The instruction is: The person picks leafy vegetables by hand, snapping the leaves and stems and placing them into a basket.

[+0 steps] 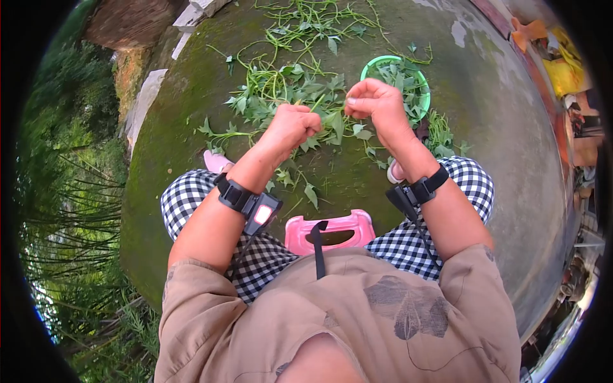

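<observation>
My left hand (pixel 294 129) is closed around a leafy green vine (pixel 318 103), whose stem pokes out above the fingers. A broad leaf (pixel 334 123) hangs between my two hands. My right hand (pixel 381 110) is in a pinch, thumb against forefinger, beside this leaf; what lies between its fingertips is mostly hidden. Beneath and beyond both hands a tangled pile of vines (pixel 274 80) with pointed leaves spreads over the ground. Just past my right hand stands a round green basket (pixel 424 96) with picked leaves (pixel 397 75) in it.
A pink plastic stool (pixel 361 220) shows between my knees. A bunch of greens (pixel 438 135) lies by my right foot. Mossy concrete (pixel 185 121) surrounds me, with stone blocks (pixel 145 105) and shrubs on the left. Yellow bags (pixel 565 70) and clutter line the right edge.
</observation>
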Demonstrator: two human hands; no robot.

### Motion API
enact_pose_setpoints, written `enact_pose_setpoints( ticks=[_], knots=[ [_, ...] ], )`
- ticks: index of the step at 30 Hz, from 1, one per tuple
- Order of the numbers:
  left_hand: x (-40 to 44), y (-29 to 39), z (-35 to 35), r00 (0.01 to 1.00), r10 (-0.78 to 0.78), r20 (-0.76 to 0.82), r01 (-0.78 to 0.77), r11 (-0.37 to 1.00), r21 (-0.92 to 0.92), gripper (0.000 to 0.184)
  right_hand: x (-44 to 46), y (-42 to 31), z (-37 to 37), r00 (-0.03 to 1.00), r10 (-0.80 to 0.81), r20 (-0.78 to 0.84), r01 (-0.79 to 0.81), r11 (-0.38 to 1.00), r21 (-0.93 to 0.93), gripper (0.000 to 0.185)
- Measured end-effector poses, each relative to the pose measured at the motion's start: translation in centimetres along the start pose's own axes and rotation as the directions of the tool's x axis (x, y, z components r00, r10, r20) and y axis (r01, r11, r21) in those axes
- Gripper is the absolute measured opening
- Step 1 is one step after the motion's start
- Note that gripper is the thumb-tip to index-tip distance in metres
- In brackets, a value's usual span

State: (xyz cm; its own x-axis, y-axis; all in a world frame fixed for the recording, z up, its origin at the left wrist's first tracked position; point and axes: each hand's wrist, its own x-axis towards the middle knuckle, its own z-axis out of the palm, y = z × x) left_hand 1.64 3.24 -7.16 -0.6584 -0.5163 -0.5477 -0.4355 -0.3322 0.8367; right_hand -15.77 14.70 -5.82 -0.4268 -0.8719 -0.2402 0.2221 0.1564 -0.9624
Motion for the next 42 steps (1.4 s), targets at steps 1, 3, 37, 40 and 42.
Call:
enact_pose_setpoints(
  ticks=[1,3,37,40,42],
  knots=[
    [0.0,-0.2,-0.1,1.0,-0.018,-0.001,0.018,1.0,0.003,0.01,0.4,-0.2,-0.9,0.999,-0.022,-0.032,0.021,0.999,-0.03,0.004],
    [-0.1,-0.4,-0.3,0.999,-0.034,0.006,0.034,0.999,0.005,0.01,0.8,-0.9,-2.6,0.987,-0.066,-0.148,0.059,0.997,-0.05,0.005],
    [-1.4,-3.2,1.5,0.9,-0.232,0.368,0.276,0.958,-0.071,0.05,1.7,4.1,-10.5,0.862,-0.025,-0.506,-0.276,0.813,-0.512,0.021],
    [-2.2,-4.8,2.7,0.843,-0.305,0.444,0.316,0.947,0.052,0.048,1.8,4.4,-10.9,0.758,-0.406,-0.51,-0.245,0.548,-0.8,0.028],
    [-1.6,-5.3,2.5,0.813,-0.337,0.475,0.37,0.929,0.025,0.038,1.4,2.6,-9.8,0.816,-0.283,-0.505,-0.289,0.557,-0.779,0.031]
  ],
)
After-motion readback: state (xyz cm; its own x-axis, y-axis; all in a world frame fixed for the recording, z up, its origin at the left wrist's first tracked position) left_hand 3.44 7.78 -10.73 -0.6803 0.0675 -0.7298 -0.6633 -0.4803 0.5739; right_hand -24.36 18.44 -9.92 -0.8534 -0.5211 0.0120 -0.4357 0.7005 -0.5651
